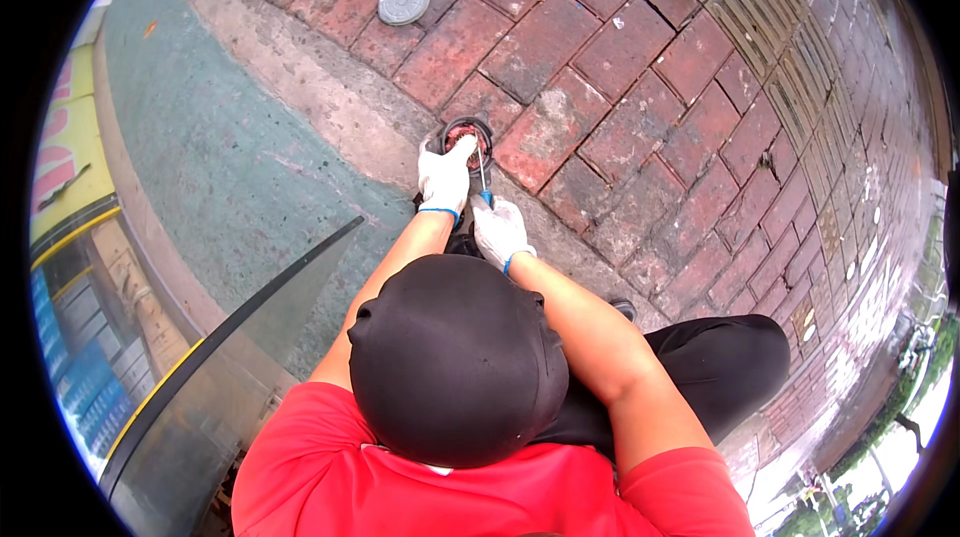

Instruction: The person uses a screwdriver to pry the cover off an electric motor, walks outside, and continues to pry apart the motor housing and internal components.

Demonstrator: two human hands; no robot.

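Note:
A small round opening with a dark ring [468, 129] sits in the red brick paving, reddish inside. My left hand [445, 177], in a white glove with a blue cuff, rests on the ring's near left rim. My right hand [500, 232], gloved the same way, grips a screwdriver [483, 177] by its blue handle. Its thin metal shaft points up toward the opening, and the tip is at the ring's near edge. My black cap and red shirt fill the lower middle of the view.
A grey round metal cover [404, 2] lies in the bricks further ahead. A green painted strip [230, 157] and concrete kerb run on the left, crossed by a black curved bar [250, 302]. A ribbed drain grate [770, 27] runs at upper right. My bent knee in black trousers [720, 357] is at right.

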